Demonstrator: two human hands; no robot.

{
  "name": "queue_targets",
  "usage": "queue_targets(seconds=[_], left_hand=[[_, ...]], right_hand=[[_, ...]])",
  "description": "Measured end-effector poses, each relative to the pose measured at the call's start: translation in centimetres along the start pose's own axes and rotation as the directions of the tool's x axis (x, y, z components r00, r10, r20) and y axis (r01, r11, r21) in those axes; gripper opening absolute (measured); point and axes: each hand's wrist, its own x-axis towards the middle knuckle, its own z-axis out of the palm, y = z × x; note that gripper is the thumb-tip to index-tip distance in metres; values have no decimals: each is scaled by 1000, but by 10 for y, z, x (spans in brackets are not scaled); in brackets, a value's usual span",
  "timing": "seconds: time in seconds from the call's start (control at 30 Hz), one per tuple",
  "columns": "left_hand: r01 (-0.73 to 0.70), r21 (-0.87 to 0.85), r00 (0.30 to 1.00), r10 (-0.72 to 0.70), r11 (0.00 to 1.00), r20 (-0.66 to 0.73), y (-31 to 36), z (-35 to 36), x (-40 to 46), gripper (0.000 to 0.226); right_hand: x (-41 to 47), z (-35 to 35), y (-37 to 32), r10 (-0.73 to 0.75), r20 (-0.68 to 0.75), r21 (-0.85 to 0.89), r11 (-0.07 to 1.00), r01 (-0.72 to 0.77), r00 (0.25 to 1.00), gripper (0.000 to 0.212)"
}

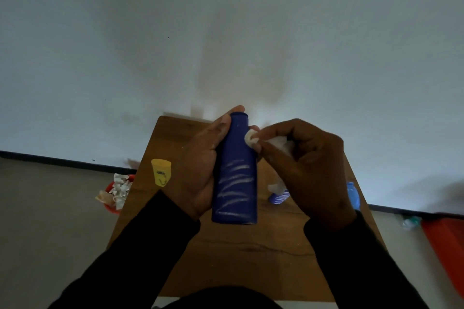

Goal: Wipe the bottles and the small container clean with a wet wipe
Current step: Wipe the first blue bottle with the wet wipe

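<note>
Dark-blue plastic bottle (234, 173) gripped in left hand (200, 165), white streaks uncleaned; right hand (306, 165) pinches white wet wipe (251, 138) near cap. Yellow small container (161, 172), other bottles likely pending.

We see a tall dark blue bottle (234, 170) held upright above the bench, its lower half streaked with white smears. A white wet wipe (251, 138), bunched up, presses against its upper right side. A small yellow container (161, 172) stands at left; a blue-and-white bottle (278, 197) and a light blue bottle (353, 195) stand at right.
</note>
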Motion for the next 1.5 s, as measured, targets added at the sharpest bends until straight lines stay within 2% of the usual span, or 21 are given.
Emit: queue_targets(seconds=[0.07, 0.17, 0.2, 0.33, 0.37, 0.53, 0.73, 0.8, 0.9, 0.97, 1.07, 1.1, 1.23, 1.27, 1.4, 1.43, 1.5], left_hand=[[26, -1, 1000, -26, 1000, -10, 2, -1, -1, 41], [98, 26, 995, -97, 995, -30, 4, -3, -2, 45], [99, 9, 995, -99, 995, -29, 3, -2, -2, 45], [68, -14, 992, -69, 998, -105, 1, 2, 0, 47], [80, -27, 991, -82, 996, -104, 2, 1, 0, 48], [124, -113, 990, -131, 986, -51, 5, -1, -1, 54], [74, 22, 988, -70, 997, -139, -3, 3, -2, 46], [78, -5, 991, -78, 997, -113, -1, 2, -3, 49], [109, -76, 990, -116, 991, -84, -2, 1, -4, 53], [120, -59, 989, -124, 991, -82, -6, 1, -3, 52], [61, 6, 989, -60, 998, -136, -4, -1, -3, 50], [41, 15, 989, -38, 999, -145, -2, -1, -3, 50], [26, -11, 990, -27, 1000, -140, 3, -3, -5, 51], [37, -14, 988, -38, 999, -147, 1, -3, -5, 51], [34, 36, 982, -26, 999, -188, -6, 0, -7, 48], [16, 53, 980, -5, 998, -199, -5, -1, -7, 47], [-1, 52, 980, 11, 999, -198, -2, -2, -8, 48]], right_hand=[[-2, -6, 1, 3, 22, 8, 1000, -4, 1000, 10], [-12, -6, -1, -1, 177, 75, 997, -13, 984, 11], [-13, -2, -2, 8, 184, 78, 997, -23, 983, 12], [-5, 7, 3, 39, 8, 71, 997, -40, 999, 12], [-5, 5, 4, 38, 0, 73, 997, -37, 999, 13], [-17, -1, 1, 13, 190, 75, 997, -28, 982, 11], [-6, 2, 4, 34, 12, -4, 999, -34, 999, 10], [-10, -2, 3, 14, 97, -35, 999, -11, 995, 10], [-15, 2, -3, 38, 227, 15, 999, -43, 973, 11], [-11, 9, -4, 44, 177, -10, 999, -43, 983, 12], [-4, 8, -2, 32, 62, -51, 998, -29, 998, 10], [-5, 5, -2, 20, 77, -55, 998, -15, 997, 9], [-15, 7, -9, 17, 288, -3, 1000, -17, 958, 8], [-14, 11, -10, 16, 295, -6, 1000, -15, 955, 9], [-1, 13, -6, 11, 88, -104, 995, -2, 996, 8], [-1, 9, -5, 6, 69, -121, 993, 2, 998, 8], [-6, 3, -6, 23, 158, -102, 995, -7, 987, 7]])
